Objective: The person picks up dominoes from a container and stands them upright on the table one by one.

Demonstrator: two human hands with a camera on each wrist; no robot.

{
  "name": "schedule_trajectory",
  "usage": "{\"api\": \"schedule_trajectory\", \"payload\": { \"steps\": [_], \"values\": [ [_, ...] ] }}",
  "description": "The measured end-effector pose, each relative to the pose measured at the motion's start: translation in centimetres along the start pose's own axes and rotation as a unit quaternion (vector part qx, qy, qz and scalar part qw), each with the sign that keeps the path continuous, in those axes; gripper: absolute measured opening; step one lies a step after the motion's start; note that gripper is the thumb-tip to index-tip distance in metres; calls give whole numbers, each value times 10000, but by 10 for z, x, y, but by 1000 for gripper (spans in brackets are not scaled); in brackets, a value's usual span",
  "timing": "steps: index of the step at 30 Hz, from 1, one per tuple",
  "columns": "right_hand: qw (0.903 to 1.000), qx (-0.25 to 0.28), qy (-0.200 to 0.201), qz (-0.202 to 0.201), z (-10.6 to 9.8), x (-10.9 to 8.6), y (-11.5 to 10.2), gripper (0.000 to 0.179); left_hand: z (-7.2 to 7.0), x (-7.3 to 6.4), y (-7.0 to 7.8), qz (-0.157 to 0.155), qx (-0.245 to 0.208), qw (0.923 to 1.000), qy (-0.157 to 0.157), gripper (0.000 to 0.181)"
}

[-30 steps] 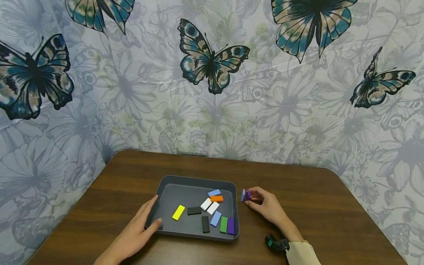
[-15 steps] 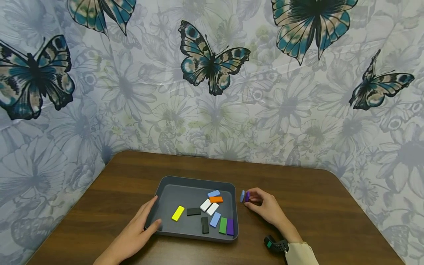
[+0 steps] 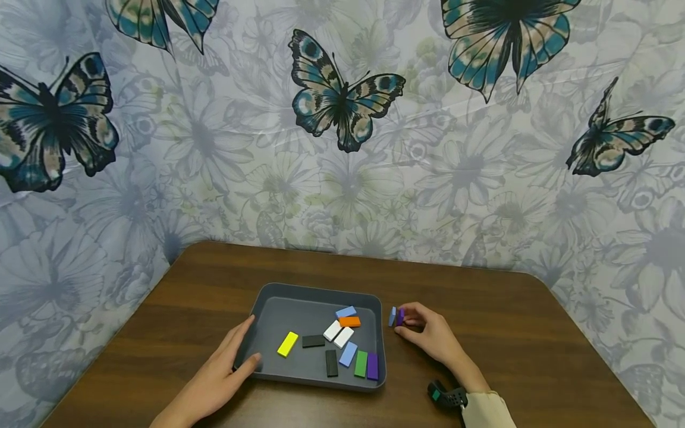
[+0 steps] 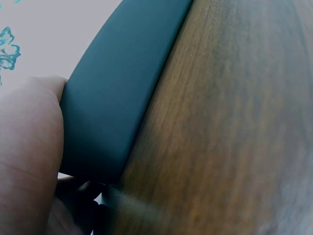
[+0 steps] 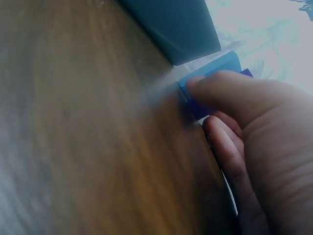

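In the head view my right hand (image 3: 430, 333) pinches a purple domino-like block (image 3: 401, 316) on edge at the table, just right of the tray. A light blue block (image 3: 393, 316) stands upright close to its left. In the right wrist view the thumb (image 5: 220, 93) overlaps the purple block (image 5: 198, 109) and the blue block (image 5: 215, 66). My left hand (image 3: 216, 374) rests at the near left corner of the grey tray (image 3: 299, 291), fingers extended along its left side and thumb at the front rim. In the left wrist view this hand (image 4: 29, 147) touches the tray wall (image 4: 117, 88).
Inside the tray lie a yellow block (image 3: 288, 344), an orange block (image 3: 349, 321), a green block (image 3: 361, 364), another purple block (image 3: 372, 366), and pairs of black, white and light blue ones. The brown wooden table (image 3: 481, 309) meets a butterfly-patterned backdrop (image 3: 348, 196).
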State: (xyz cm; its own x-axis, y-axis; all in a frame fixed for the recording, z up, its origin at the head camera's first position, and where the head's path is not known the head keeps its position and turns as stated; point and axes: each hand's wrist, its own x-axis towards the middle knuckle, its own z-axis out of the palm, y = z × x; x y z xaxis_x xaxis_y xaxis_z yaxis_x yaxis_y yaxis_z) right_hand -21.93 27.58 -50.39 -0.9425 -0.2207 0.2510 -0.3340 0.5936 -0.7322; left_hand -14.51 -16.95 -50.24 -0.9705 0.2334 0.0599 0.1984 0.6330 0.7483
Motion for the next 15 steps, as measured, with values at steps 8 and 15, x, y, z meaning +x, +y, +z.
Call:
{"api": "schedule_trajectory", "payload": {
  "steps": [8,15],
  "values": [
    [9998,101,86,-141,-3,1,-2,46,-2,-2,5,14,-126,9998,-127,74],
    [9996,222,128,-68,-4,-2,-3,50,-3,-3,6,-7,-215,9994,-272,73]
  ]
}}
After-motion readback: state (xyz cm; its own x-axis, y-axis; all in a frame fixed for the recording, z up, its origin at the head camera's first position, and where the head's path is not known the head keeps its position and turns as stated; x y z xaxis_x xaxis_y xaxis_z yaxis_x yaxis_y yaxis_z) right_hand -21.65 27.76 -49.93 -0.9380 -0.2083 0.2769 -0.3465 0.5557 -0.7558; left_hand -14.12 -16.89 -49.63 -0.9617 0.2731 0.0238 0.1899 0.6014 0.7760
